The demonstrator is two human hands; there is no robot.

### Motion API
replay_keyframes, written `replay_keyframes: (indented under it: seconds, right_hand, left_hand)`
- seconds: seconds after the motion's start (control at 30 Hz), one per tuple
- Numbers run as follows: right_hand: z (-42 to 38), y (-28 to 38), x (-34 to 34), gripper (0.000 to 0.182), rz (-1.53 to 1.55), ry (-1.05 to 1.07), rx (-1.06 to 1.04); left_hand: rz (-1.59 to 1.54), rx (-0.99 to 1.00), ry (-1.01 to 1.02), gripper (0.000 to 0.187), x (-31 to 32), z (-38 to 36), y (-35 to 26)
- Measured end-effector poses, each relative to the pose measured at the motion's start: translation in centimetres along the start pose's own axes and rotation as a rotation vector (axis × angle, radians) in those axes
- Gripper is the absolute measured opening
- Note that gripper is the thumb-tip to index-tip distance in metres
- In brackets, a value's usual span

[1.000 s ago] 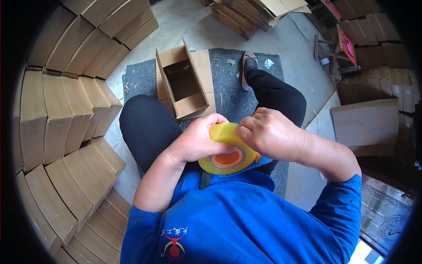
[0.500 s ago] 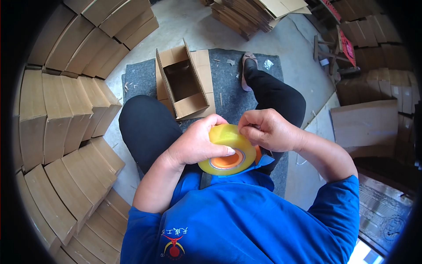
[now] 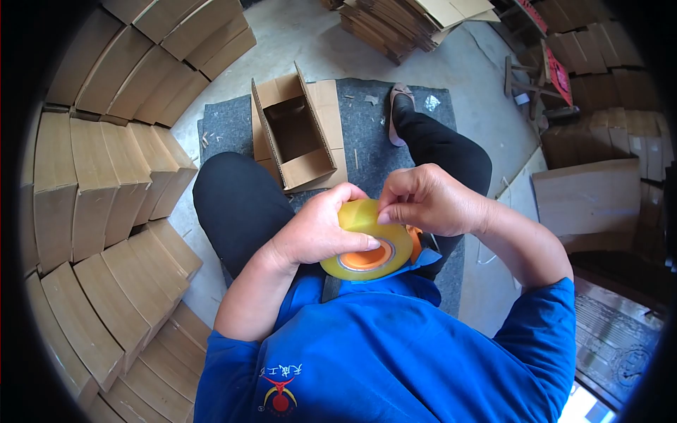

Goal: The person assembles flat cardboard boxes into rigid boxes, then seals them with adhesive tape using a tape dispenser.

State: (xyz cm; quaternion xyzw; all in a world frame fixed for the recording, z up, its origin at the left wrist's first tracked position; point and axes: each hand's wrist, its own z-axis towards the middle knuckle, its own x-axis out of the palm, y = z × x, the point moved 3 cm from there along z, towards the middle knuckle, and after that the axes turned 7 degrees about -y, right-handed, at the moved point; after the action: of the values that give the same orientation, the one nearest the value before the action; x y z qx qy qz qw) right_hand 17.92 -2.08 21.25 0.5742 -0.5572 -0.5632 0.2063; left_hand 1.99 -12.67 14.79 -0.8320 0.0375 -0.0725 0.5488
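Observation:
A wide roll of yellow tape [image 3: 395, 236] with an orange core lies over my lap. My left hand [image 3: 321, 227] grips the roll from its left side, the thumb across its face near the core. Fingers of my right hand [image 3: 423, 201] are pinched together at the roll's upper right edge, on what looks like the tape's end. Beyond my knees an open cardboard box [image 3: 295, 130] stands on a flat cardboard piece [image 3: 331, 113]. Part of an orange object [image 3: 416, 248] shows behind the roll.
Stacked cartons [image 3: 92, 183] line the left side. Flattened cardboard [image 3: 384, 32] is piled at the top. A grey mat [image 3: 226, 127] lies under the box and my foot. At right are a wooden stool [image 3: 539, 88], a cardboard sheet [image 3: 589, 201] and more cartons.
My right hand has risen slightly and shifted a little left, its fingers still pinched at the roll's edge. My left hand still holds the roll.

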Motion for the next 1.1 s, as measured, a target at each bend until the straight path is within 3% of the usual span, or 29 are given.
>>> replay_keyframes:
  seconds: [0.07, 0.1, 0.17, 0.2, 0.3, 0.43, 0.6, 0.77, 0.93, 1.07, 1.1]
  right_hand:
    - [0.2, -0.4, 0.2, 0.018, 0.055, 0.015, 0.203]
    - [0.2, -0.3, 0.4, 0.018, 0.055, 0.014, 0.204]
    - [0.0, -0.2, 0.9, 0.016, -0.235, -0.105, 0.117]
    - [-0.2, -0.1, 1.4, 0.014, -0.397, -0.227, -0.056]
    - [-0.2, -0.4, 2.2, 0.012, -0.538, -0.367, -0.203]
    - [-0.3, -0.9, 2.1, 0.012, -0.381, -0.449, -0.171]
    - [-0.5, -1.1, 2.9, 0.011, -0.427, -0.635, -0.231]
    - [-0.5, -1.0, 3.1, 0.014, -0.453, -0.804, -0.283]
    - [-0.1, -1.4, 2.4, 0.012, -0.160, -1.060, -0.099]
    - [0.4, -1.5, 1.6, 0.011, 0.423, -1.091, 0.008]
    - [0.6, -1.4, 1.5, 0.011, 0.423, -1.098, -0.001]
  left_hand:
    - [-0.001, 0.026, -0.004, 0.060, 0.1, 0.0, 0.1]
    - [0.000, 0.026, -0.003, 0.060, 0.1, 0.1, 0.0]
    - [0.014, 0.003, -0.004, 0.059, 0.1, 0.1, -0.1]
    - [0.013, 0.003, -0.003, 0.059, 0.0, 0.1, -0.1]
    - [0.003, -0.017, -0.031, 0.059, -0.2, 0.1, -0.1]
    - [-0.001, -0.011, -0.059, 0.057, -0.6, -0.2, 0.1]
    - [-0.028, 0.015, -0.097, 0.058, -0.4, -0.4, 0.0]
    - [0.171, 0.071, -0.251, 0.056, 0.0, -1.0, -1.5]
    - [0.214, 0.176, -0.455, 0.057, 0.6, -1.5, -1.8]
    - [0.295, 0.377, -0.677, 0.060, 0.8, -1.7, -1.8]
    - [0.300, 0.387, -0.675, 0.060, 0.8, -1.4, -1.4]
